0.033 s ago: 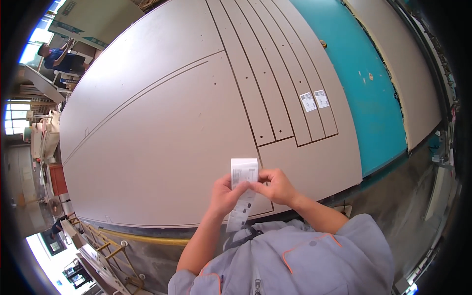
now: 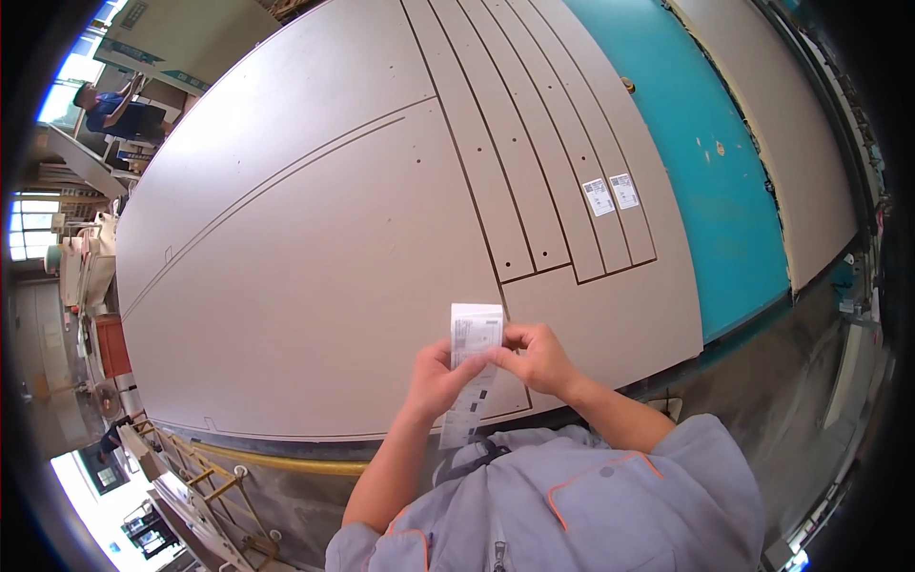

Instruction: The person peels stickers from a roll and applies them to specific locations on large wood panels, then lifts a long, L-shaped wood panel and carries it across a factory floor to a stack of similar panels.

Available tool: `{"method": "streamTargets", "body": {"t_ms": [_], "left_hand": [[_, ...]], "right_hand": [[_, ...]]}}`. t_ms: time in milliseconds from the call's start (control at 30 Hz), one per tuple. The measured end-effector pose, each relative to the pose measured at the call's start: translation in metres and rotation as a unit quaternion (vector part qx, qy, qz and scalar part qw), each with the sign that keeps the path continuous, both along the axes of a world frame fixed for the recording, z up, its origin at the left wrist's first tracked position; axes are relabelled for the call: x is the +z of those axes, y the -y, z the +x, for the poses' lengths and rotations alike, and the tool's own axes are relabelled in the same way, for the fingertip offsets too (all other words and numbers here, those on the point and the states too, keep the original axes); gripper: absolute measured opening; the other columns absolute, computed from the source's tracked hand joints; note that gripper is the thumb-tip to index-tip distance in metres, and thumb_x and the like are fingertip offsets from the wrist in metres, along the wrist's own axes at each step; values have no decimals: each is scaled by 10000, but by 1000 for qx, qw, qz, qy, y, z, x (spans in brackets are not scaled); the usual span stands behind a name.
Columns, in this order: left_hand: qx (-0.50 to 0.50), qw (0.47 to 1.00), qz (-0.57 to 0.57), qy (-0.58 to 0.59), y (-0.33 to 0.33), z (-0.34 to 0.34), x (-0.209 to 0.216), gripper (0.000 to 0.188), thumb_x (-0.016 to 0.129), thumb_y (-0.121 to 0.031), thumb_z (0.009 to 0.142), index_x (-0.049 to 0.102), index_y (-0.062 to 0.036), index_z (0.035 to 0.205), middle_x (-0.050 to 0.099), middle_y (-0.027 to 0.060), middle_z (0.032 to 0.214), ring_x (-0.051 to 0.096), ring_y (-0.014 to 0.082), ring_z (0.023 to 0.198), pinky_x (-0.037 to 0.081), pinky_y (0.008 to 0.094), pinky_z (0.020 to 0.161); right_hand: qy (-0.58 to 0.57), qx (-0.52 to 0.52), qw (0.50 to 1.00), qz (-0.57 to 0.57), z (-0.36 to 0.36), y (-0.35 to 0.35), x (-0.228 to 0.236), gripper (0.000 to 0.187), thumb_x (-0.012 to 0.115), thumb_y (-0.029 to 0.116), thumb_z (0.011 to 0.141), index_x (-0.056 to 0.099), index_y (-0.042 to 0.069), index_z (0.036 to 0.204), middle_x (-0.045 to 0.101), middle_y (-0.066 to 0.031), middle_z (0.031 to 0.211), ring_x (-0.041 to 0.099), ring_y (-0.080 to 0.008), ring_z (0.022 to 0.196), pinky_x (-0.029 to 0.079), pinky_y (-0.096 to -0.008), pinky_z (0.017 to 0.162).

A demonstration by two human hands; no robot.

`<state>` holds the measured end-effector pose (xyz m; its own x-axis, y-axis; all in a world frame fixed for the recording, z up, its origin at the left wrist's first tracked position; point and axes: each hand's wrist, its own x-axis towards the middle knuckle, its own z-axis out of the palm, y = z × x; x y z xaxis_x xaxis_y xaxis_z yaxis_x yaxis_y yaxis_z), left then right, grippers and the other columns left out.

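Note:
A strip of printed white labels (image 2: 476, 325) is held over the near edge of a large cut beige panel (image 2: 315, 257). Its upper end stands up between my hands, and its tail hangs down toward my waist. My left hand (image 2: 440, 379) grips the strip from the left, thumb across its front. From the right, my right hand (image 2: 538, 362) pinches it, the thumbs nearly meeting. Some of the fingers are hidden behind the strip. Farther right, one white label (image 2: 599, 197) and a second label (image 2: 623, 192) lie on two narrow strips of the panel.
A turquoise surface (image 2: 691, 162) runs along the panel's right side, with another beige board (image 2: 810, 133) beyond it. A yellow rail (image 2: 286, 465) and a yellow-framed cart (image 2: 205, 481) stand at lower left. Another person (image 2: 124, 114) works at the far left.
The label strip and my hands have shifted very slightly, the strip's top a touch up and right. My grip is the same.

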<state>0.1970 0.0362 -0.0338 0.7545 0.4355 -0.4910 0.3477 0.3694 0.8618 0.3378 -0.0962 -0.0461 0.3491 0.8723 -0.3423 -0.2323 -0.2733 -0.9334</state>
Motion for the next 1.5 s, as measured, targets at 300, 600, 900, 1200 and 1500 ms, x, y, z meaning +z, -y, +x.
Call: {"method": "streamTargets", "body": {"t_ms": [300,600,900,1200,1500], "left_hand": [[-19,995,-96,-32,1,-12,-16,216,681,-171,882,676,8,1003,687,47,945,621,110,829,503,283,743],[-112,988,-83,-70,1,-12,-12,178,650,-166,886,680,-21,984,626,-33,825,544,54,751,457,249,666],[-180,979,-23,-93,7,-18,-30,184,641,-111,896,668,13,1028,667,1,916,584,78,810,489,261,716],[-111,987,-65,-99,5,-30,-26,265,627,-110,877,651,14,1110,678,29,973,599,107,886,502,298,792],[-71,990,-91,-81,3,-34,-23,248,611,-88,878,650,25,1095,669,26,969,591,97,879,498,286,779]], "right_hand": [[371,-36,916,151,23,-6,22,387,760,81,711,659,40,1082,658,-122,1012,572,-276,999,462,-382,891],[23,-9,995,96,14,3,-17,177,712,86,776,714,45,948,682,-80,888,629,-183,829,490,-330,761],[-157,-106,982,2,38,2,-37,59,683,74,849,686,23,878,693,-49,872,629,-114,817,505,-267,771],[699,-228,671,90,194,-36,-41,139,662,-18,711,623,50,826,642,-92,815,615,-282,776,493,-376,702],[731,-118,671,48,192,-40,-66,123,658,22,691,600,39,798,618,-93,783,599,-274,784,480,-400,896]]}}
